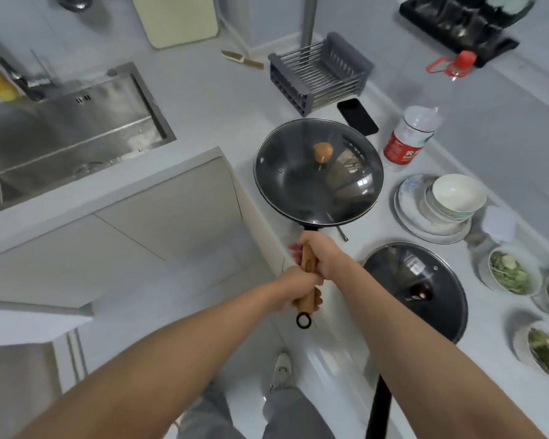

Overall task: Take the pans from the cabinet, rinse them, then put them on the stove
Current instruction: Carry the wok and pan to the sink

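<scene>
A black wok (286, 185) with a glass lid and a wooden knob (323, 152) is held over the white counter, right of the sink. Both hands grip its long wooden handle (308, 264). My right hand (317, 253) holds the part nearer the wok, and my left hand (298, 289) holds the end near the black hanging ring. A second pan with a glass lid (417, 288) and a dark knob rests on the counter to the right, its black handle reaching towards me.
The steel sink (61, 131) lies at the left with the tap behind it. A grey dish rack (320, 71), phone (357, 116), water bottle (408, 137), stacked bowls and plates (441, 207) and dishes of vegetables (509, 272) crowd the counter.
</scene>
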Demonstrator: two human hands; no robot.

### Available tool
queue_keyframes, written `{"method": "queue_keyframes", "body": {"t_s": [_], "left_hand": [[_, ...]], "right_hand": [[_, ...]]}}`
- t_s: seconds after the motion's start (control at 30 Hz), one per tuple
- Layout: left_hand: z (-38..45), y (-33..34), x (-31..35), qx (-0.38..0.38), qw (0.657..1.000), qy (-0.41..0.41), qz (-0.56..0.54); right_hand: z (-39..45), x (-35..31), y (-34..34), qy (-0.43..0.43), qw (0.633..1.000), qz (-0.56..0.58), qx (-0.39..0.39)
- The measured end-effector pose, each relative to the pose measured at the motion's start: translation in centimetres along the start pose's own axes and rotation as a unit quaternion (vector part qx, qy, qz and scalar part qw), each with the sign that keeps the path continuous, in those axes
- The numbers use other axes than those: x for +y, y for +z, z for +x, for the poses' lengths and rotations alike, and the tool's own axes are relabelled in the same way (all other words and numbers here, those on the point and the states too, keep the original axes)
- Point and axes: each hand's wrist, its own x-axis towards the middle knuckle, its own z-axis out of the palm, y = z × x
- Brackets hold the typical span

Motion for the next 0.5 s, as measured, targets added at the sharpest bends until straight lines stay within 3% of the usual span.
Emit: {"method": "queue_keyframes", "body": {"t_s": [0.3,0.4,0.5], "left_hand": [[-3.8,-4.1,4.1,-0.007,0.999,0.017,-0.037],[-5.6,-5.0,5.6,-0.011,0.999,0.024,-0.019],[-6.5,-6.3,5.8,-0.01,0.999,0.032,-0.015]], "right_hand": [[-1.1,-3.3,4.8,-0.073,0.996,0.05,0.033],[-1.9,-4.5,5.8,-0.057,0.989,0.129,0.05],[-1.9,-5.2,7.5,-0.053,0.989,0.1,0.095]]}}
